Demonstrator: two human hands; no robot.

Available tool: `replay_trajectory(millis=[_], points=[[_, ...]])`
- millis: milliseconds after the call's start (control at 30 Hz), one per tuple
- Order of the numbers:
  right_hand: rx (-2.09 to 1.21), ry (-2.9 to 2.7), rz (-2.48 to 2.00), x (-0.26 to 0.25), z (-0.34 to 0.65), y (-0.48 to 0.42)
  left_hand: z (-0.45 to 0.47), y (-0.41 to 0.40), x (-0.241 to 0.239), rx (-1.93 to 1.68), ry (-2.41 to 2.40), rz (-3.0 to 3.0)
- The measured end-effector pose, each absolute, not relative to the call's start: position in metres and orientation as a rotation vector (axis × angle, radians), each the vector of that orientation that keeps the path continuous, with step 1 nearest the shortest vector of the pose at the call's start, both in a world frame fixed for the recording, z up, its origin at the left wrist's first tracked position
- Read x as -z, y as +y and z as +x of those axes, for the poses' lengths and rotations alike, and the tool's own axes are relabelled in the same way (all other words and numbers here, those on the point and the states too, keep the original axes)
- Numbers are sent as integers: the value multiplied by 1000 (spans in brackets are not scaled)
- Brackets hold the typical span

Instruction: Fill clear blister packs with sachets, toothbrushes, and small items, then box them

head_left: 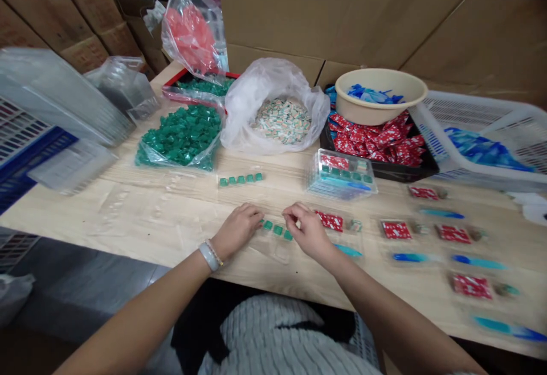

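Observation:
A clear plastic tray (pixel 269 248) lies in front of me with a row of small green cubes (pixel 277 230) in it. My left hand (pixel 239 228) rests at the row's left end, its fingers bent together over the cubes and partly covering one. At the right end is my right hand (pixel 308 231), thumb and fingertips pinched just above the last cube. What either set of fingertips holds, if anything, is too small to make out. Behind my hands another clear tray holds a row of green cubes (pixel 241 179).
At the back stand a bag of green pieces (pixel 183 135), a white bag of small printed pieces (pixel 282 121), and a beige basin (pixel 380 107) over red packets (pixel 371 141). Stacked filled trays (pixel 339 175) stand right of centre. Several trays with red packets (pixel 396 229) and blue tools cover the right side.

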State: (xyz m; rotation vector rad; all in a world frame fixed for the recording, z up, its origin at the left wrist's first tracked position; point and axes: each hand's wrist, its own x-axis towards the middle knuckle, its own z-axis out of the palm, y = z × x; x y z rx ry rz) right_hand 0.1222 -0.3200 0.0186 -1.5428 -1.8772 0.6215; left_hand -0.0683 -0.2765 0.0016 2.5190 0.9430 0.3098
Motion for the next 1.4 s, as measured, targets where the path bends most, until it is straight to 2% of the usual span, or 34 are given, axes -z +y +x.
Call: replay_trajectory(millis=[233, 600, 800, 967, 1067, 1200, 1300, 1400], points=[[-685, -1889, -1504, 3, 113, -319, -63, -286, 1, -258, 1051, 2596], [-784, -1531, -1465, 28, 111, -322, -45, -289, 5, -180, 1150, 2678], [-905, -1265, -1494, 17, 123, -317, -62, -291, 1, -270, 1195, 2533], [-951, -1347, -1441, -9, 110, -302, -62, -292, -2, -238, 1134, 2459], [-854, -1442, -1367, -35, 91, -270, -60, -292, 4, -194, 1182, 2388], [-551, -1678, -1222, -92, 61, -203, -87, -267, 1, -471, 1124, 2351], [-230, -1838, -1236, -136, 40, -129, -137, -209, -21, -688, 1315, 2337], [84, -1896, -1494, -164, 24, -36, -194, -123, -51, -787, 1579, 2318]])
